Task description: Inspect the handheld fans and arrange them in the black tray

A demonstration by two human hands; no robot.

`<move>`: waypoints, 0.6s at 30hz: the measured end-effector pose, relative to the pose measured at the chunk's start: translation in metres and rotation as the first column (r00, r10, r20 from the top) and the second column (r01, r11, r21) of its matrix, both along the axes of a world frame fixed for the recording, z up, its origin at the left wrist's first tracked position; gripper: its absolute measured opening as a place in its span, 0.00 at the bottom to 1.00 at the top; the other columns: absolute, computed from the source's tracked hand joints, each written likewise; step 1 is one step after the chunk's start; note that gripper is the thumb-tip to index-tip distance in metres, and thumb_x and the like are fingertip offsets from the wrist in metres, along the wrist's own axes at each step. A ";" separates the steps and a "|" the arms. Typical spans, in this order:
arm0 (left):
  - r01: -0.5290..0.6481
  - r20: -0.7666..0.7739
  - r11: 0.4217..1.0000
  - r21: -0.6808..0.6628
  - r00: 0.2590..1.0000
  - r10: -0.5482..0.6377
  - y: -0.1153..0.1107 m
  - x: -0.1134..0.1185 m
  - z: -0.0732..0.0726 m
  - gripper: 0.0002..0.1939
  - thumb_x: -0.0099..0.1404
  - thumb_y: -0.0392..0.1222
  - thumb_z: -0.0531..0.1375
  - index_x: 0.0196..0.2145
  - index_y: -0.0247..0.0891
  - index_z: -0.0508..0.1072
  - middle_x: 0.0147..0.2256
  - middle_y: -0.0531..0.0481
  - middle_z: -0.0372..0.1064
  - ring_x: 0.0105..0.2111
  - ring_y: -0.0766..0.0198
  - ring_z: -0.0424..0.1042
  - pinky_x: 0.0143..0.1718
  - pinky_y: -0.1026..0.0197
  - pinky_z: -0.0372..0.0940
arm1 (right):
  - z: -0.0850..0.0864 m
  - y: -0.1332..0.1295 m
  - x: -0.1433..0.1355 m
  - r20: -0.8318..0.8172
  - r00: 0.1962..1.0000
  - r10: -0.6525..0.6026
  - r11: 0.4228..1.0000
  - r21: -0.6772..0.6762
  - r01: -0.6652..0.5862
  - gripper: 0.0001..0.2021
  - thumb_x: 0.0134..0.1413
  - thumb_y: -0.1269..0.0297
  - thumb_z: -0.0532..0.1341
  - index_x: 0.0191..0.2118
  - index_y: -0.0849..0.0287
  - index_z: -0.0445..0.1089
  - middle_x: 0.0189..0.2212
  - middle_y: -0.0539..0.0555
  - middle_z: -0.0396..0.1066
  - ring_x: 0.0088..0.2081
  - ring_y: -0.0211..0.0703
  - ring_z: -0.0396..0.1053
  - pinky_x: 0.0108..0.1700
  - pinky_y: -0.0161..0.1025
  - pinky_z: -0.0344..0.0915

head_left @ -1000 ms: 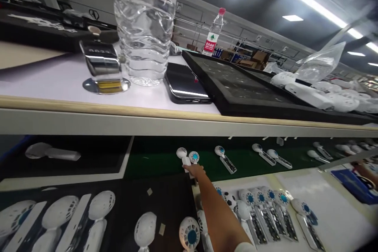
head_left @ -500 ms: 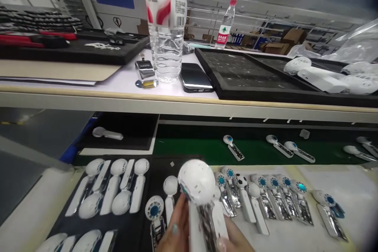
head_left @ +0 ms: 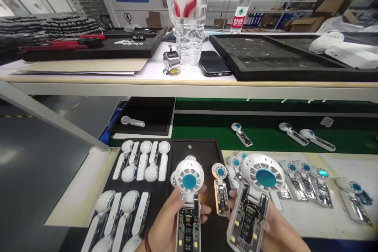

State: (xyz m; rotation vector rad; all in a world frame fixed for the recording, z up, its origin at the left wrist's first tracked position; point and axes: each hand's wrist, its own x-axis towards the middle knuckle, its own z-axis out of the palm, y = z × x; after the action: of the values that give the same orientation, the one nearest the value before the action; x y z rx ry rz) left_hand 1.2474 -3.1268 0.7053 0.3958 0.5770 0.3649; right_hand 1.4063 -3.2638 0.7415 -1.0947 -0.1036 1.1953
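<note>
My left hand [head_left: 165, 218] is closed around a handheld fan [head_left: 189, 204] with a white round head, a blue centre and a clear handle showing a circuit board. A second fan of the same kind [head_left: 251, 212] is gripped in my right hand [head_left: 280, 228], its head tilted to the right. Both fans face me, held side by side and apart. Between and behind them another fan [head_left: 221, 193] lies face up on the dark tray, its handle edge glowing orange. My fingers partly cover both handles.
White-backed fans fill the left of the black foam tray [head_left: 159, 201]. More fans [head_left: 305, 179] lie on the white bench at right, and several on the green belt [head_left: 206, 134]. Above runs a shelf edge [head_left: 189, 88] carrying a large water bottle [head_left: 190, 19], a phone [head_left: 215, 63] and black trays.
The fans were held close together, white back showing; now they are apart, one in each hand, with blue centres and circuit boards towards me. The camera view has shifted.
</note>
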 end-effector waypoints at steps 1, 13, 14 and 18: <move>0.008 0.005 1.000 -0.008 1.000 -0.008 0.000 -0.001 0.003 0.15 0.57 0.40 0.56 0.44 0.38 0.68 0.45 0.42 0.69 0.38 0.53 0.71 0.41 0.50 0.64 | -0.002 0.005 -0.001 -0.033 0.999 -0.035 0.999 0.017 0.036 0.22 0.34 0.49 0.65 0.40 0.49 0.70 0.40 0.57 0.70 0.43 0.58 0.66 0.46 0.53 0.61; 0.010 -0.231 0.999 -0.035 0.973 -0.018 -0.004 0.006 0.011 0.33 0.60 0.61 0.42 0.23 0.28 0.70 0.16 0.45 0.66 0.14 0.66 0.64 0.15 0.67 0.56 | -0.026 0.040 -0.041 -0.021 0.982 -0.188 0.982 -0.020 0.188 0.25 0.47 0.38 0.50 0.33 0.58 0.65 0.19 0.51 0.69 0.24 0.45 0.67 0.26 0.39 0.64; 0.009 -0.244 0.999 -0.042 0.970 -0.019 -0.003 0.005 0.011 0.34 0.60 0.62 0.42 0.22 0.28 0.70 0.16 0.44 0.66 0.14 0.66 0.65 0.15 0.67 0.56 | -0.026 0.038 -0.044 -0.034 0.986 -0.166 0.986 -0.034 0.165 0.26 0.47 0.38 0.50 0.34 0.59 0.66 0.19 0.52 0.69 0.23 0.43 0.66 0.26 0.38 0.64; 0.021 -0.211 0.987 -0.158 0.976 -0.055 0.004 0.002 0.013 0.29 0.59 0.61 0.47 0.27 0.30 0.70 0.20 0.47 0.69 0.19 0.66 0.67 0.22 0.66 0.62 | -0.022 0.036 -0.053 -0.126 0.989 -0.076 0.995 -0.080 0.066 0.27 0.47 0.39 0.51 0.33 0.60 0.68 0.21 0.53 0.70 0.23 0.42 0.66 0.26 0.37 0.63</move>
State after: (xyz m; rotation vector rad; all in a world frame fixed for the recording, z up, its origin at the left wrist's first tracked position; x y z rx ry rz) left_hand 1.2495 -3.1233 0.7183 0.2975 0.8032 0.2395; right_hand 1.3538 -3.2283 0.7194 -1.0753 0.0799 1.2105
